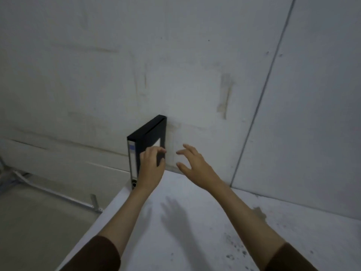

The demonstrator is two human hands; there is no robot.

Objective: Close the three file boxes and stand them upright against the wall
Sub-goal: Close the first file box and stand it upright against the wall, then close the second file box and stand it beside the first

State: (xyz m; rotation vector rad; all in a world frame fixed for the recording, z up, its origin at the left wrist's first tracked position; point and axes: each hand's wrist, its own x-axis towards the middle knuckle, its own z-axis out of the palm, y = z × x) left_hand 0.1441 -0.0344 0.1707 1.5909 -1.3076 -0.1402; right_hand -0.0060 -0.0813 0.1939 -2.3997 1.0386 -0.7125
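— Box (148, 132) status?
— Upright at the desk (195, 222) corner, against the wall (175, 65). My left hand (151, 166) grips its side; right hand (195, 163) hovers open. Looks stiff, light, tippy: I'd clamp both broad faces.

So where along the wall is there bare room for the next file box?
The table is bare from the standing file box rightward to the wall corner; only the right hand hovers there. Left is crowded: the box stands at the table's edge, left hand on it.
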